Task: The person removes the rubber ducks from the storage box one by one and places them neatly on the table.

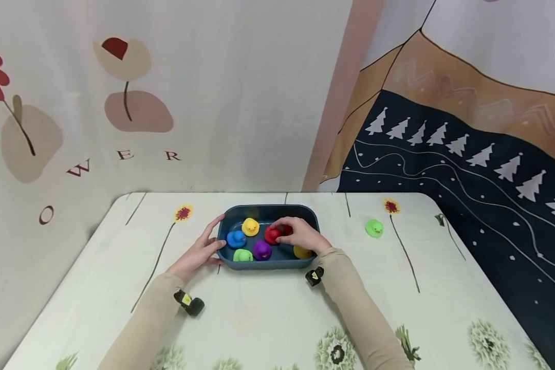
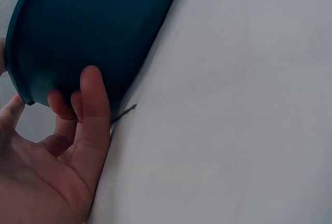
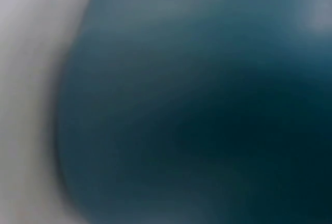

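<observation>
A dark blue rectangular tray (image 1: 268,265) stands on the table with several small rubber ducks in it. My left hand (image 1: 199,257) holds the tray's left end, thumb at the rim; the left wrist view shows fingers against its outer wall (image 2: 78,32). Inside, my right hand (image 1: 300,235) pinches a red rubber duck (image 1: 272,235) between thumb and fingers, and more red shows under the hand. Around it sit a purple duck (image 1: 261,250), a blue duck (image 1: 236,239), a yellow duck (image 1: 250,226) and a green duck (image 1: 242,255). An orange-yellow duck (image 1: 301,252) is partly hidden below the right wrist.
One bright green duck (image 1: 374,228) sits on the table to the right of the tray. A flower-printed cloth (image 1: 259,318) covers the table. Printed curtains (image 1: 240,103) hang behind and at the right side. The right wrist view is blurred and filled mostly by the tray wall.
</observation>
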A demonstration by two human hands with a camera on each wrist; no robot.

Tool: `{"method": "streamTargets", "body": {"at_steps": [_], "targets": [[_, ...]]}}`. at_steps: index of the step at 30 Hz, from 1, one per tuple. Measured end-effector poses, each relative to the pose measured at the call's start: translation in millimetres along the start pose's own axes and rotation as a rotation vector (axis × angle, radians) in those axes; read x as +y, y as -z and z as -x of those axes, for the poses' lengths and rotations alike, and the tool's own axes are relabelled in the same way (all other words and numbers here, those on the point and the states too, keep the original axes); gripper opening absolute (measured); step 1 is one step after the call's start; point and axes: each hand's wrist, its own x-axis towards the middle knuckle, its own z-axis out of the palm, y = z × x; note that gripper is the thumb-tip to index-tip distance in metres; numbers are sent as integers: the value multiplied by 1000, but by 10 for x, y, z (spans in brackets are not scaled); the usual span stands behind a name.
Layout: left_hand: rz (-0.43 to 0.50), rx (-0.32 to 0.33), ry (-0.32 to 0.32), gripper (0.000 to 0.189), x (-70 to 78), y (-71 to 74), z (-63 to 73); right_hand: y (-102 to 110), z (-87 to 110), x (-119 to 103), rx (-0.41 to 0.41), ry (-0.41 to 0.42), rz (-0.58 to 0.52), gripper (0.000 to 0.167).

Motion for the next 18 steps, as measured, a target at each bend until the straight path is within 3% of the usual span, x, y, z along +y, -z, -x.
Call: {"method": "streamTargets", "body": {"at_steps": [18], "targets": [[-11,11,2,69,-15,8,-33,-4,-39,28,-16,-12,-9,24]]}}
